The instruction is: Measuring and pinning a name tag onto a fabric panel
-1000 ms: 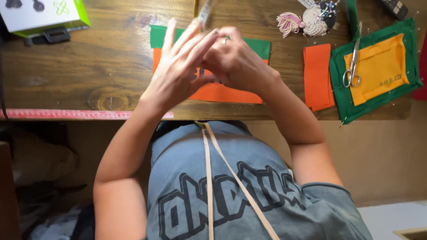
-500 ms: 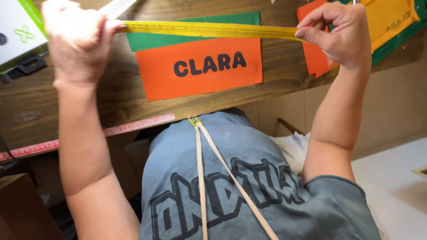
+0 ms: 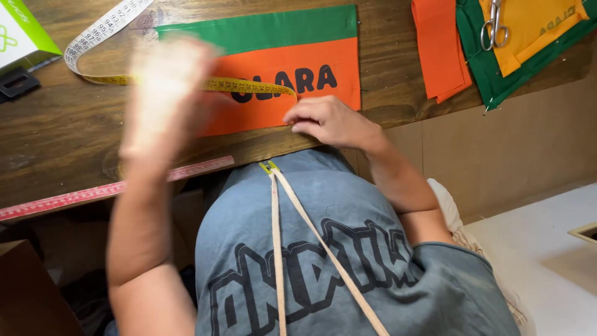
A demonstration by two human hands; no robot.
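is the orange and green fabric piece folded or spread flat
Spread flat: the orange and green fabric piece lies open on the wooden table, its black letters showing, a yellow tape measure draped across it.

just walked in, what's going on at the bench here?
A person at a wooden table has a yellow tape measure lying across an orange and green fabric panel with black lettering. Their right hand rests at the panel's lower edge, by the tape's end. The left hand is blurred mid-motion above the tape. Scissors lie on a yellow and green panel to the right, untouched.
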